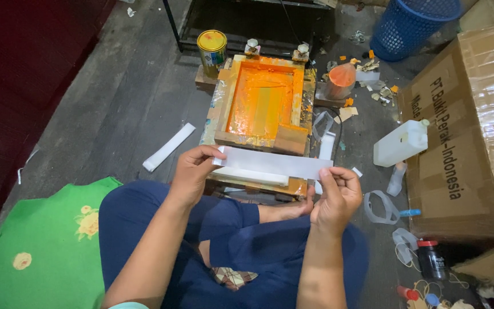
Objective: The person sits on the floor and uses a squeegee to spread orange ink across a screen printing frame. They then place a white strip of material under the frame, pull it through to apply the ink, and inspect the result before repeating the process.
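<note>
Here, seated cross-legged on the floor (121,109), the person holds a white strip (273,162) level above the near edge of the frame (261,103), an orange-stained wooden printing frame.

- Left hand (192,171): thumb and fingers pinched shut on the strip's left end.
- Right hand (335,194): grip closed on the right end, thumb on top, fingers beneath.
- Strip: long, narrow, thin; it spans straight between the hands, barely sagging. Looks light, slightly stiff like card or plastic sheet, probably easy to crease. Best held by both ends, as now, fingers off the face.
- A second strip (168,146) lies on the floor left of the frame, untouched.
- Around: paint tin (212,47) behind the frame, white jug (401,143) to the right beside a cardboard box (464,131), blue basket (410,23) beyond, green mat (47,246) by the left knee.
- Wet-looking orange ink in the frame; smearing risk if the strip dips.
</note>
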